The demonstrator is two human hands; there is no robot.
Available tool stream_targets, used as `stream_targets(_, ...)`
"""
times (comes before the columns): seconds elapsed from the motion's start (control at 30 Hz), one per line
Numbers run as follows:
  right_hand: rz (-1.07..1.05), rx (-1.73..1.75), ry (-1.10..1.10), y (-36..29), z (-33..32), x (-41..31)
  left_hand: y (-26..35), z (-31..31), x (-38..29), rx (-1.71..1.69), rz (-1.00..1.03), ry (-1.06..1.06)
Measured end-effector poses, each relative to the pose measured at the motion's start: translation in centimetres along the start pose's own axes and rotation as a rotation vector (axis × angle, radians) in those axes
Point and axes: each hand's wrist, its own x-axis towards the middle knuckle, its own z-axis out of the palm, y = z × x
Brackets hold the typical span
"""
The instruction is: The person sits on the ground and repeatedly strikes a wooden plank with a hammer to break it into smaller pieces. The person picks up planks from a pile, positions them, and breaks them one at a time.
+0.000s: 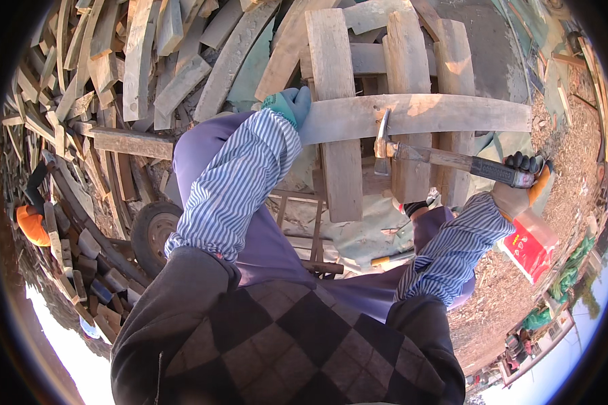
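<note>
Gloved in green, my left hand [295, 105] grips the near-left end of a long flat wooden board [451, 112], which lies across several upright-running wooden planks [341, 172]. The gloved right hand [527, 174] is closed round the dark grip of a claw hammer [435, 157]. The hammer's head is just over the board's lower edge, its claw overlapping the board near a nail or nail hole; whether it touches is unclear. More boards cross beneath the planks. Both forearms wear striped sleeve covers.
Heaped timber offcuts [182, 86] fill the left side. A wheel [157, 233] stands by my left leg. A red-and-white bag [529, 245] lies at right on ground strewn with wood chips [501, 314]. A person in orange [32, 225] is at far left.
</note>
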Motion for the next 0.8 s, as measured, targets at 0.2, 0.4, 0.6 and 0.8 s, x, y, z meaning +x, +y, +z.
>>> stream_targets(0.2, -0.215, -0.221, -0.612, -2.4, 12.9, -7.5, 0.2, 0.3, 0.7, -0.022, 0.042, -0.004)
stream_targets(0.4, -0.303, -0.598, -0.922, 0.9, 21.4, -5.3, 0.6, 0.3, 0.4, -0.076, 0.079, -0.017)
stream_targets(0.6, -0.394, -0.682, -0.923, 4.8, 24.0, -4.0, 0.7, 0.4, 0.5, -0.078, 0.047, -0.039)
stream_targets(0.8, -0.155, -0.987, -0.945, 3.5, 25.3, -12.9, 1.3, -0.2, 0.0, -0.065, -0.011, -0.104)
